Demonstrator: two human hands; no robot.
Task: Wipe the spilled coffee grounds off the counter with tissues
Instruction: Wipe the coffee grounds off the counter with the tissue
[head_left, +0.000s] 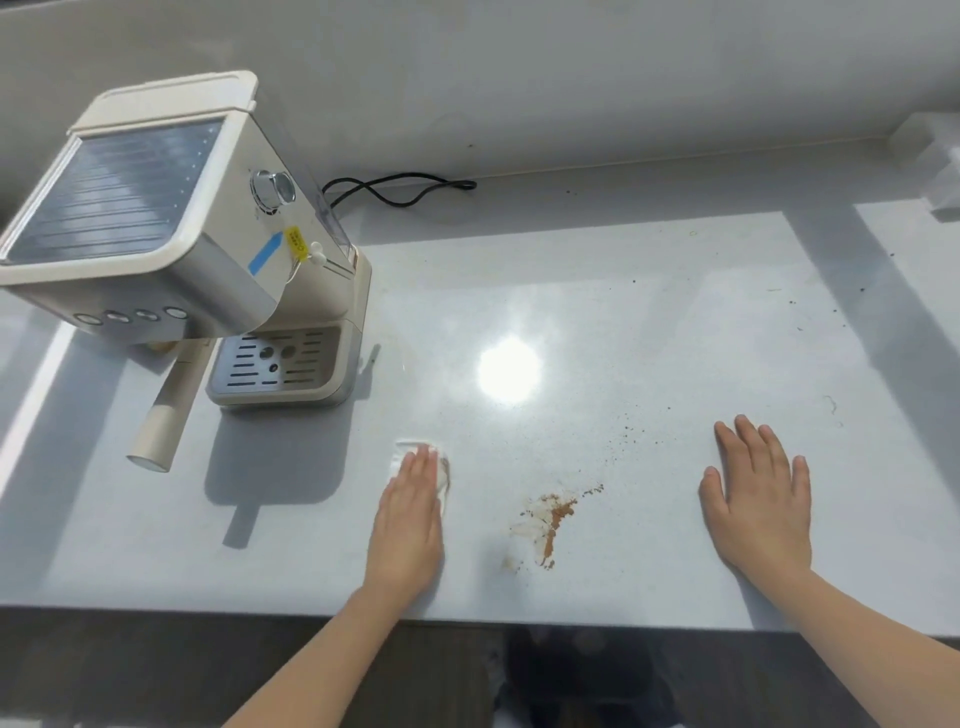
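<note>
Your left hand (408, 512) lies flat, fingers pressed together, pinning a white tissue (441, 467) to the pale counter (623, 291). Your right hand (756, 501) rests palm-down, fingers slightly spread. Between both sets of fingers lies the brown coffee grounds smear (550, 514). An espresso machine (171, 228) stands beyond your left fingertips.
</note>
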